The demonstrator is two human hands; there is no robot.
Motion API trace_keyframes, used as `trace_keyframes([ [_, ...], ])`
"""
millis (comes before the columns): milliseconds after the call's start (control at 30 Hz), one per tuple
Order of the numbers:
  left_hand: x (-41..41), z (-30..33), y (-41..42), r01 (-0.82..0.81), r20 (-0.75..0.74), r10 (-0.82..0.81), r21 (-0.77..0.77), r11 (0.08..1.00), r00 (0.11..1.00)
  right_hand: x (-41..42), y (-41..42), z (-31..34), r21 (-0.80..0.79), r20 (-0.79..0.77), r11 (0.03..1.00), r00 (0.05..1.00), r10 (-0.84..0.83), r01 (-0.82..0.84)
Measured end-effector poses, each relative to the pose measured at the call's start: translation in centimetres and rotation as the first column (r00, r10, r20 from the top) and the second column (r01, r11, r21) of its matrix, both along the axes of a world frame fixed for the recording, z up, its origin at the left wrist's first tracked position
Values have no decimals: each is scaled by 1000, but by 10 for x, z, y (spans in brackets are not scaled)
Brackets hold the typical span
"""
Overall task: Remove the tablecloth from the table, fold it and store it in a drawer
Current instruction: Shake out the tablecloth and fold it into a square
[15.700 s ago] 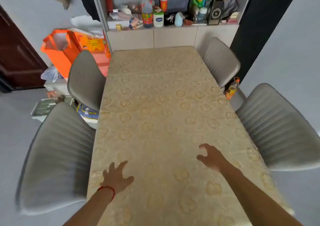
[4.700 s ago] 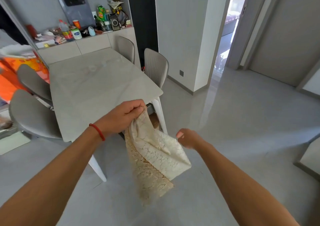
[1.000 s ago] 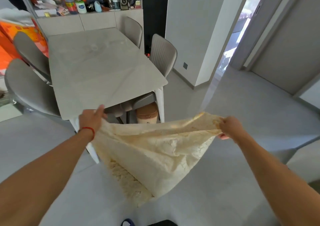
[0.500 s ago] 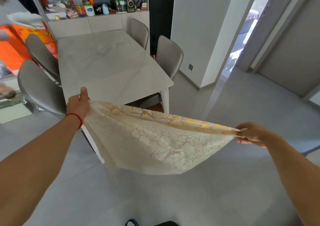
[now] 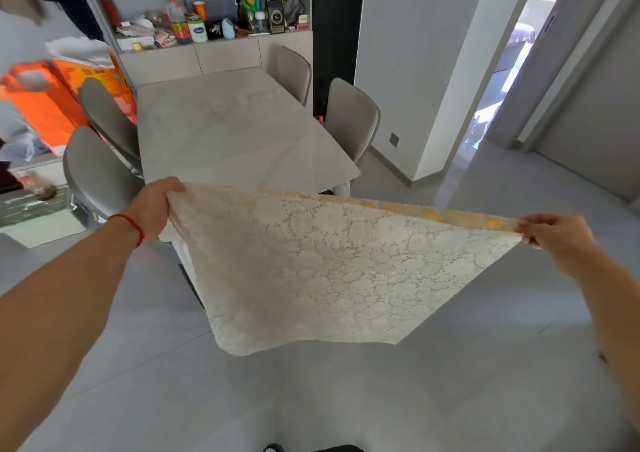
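head | tablecloth (image 5: pixel 332 271) stretched btwn L hand (image 5: pixel 154 209) & R hand (image 5: pixel 554 235) pinching top corners

Both my arms reach out in front of me, spread wide apart. My left hand (image 5: pixel 156 205) is a fist with the thumb side up, gripping one top corner of the tablecloth (image 5: pixel 332 271). My right hand (image 5: pixel 554 235) pinches the other corner with curled fingers. A red string sits on my left wrist.
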State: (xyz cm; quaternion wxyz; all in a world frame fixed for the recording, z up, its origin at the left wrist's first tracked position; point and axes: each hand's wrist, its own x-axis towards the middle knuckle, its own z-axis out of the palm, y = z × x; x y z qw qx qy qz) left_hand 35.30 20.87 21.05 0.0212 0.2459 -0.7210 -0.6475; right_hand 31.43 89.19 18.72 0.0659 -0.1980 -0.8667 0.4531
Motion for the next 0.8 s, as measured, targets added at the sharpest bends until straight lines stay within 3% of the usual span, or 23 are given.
trace_keyframes([
  [100, 1, -2, -2, 110, 4, -110, -68, 992, 994, 1, -2, 9, 103, -21, 995, 1000, -9, 11],
  [233, -3, -17, -14, 146, 53, -138, -192, 970, 989, 4, 4, 21, 38, -9, 990, 990, 138, -138],
  [333, -6, -25, -18, 73, 19, -71, -284, 956, 997, 5, 9, 30, 30, 63, 974, 973, 223, -225],
  [433, -9, -20, -10, -85, -100, 46, -431, 898, 994, 3, 8, 38, 192, 115, 930, 948, 296, -313],
  [533, -13, -14, -5, -191, -194, 117, -421, 887, 974, 3, 3, 47, 338, 160, 842, 908, 388, -420],
  [700, -18, -8, -12, -293, -220, 229, -328, 898, 948, 9, -6, 55, 302, 28, 861, 907, 421, -409],
  [800, -20, -7, -18, -307, -195, 251, -359, 881, 948, 9, -16, 51, 382, 61, 813, 889, 454, -441],
])
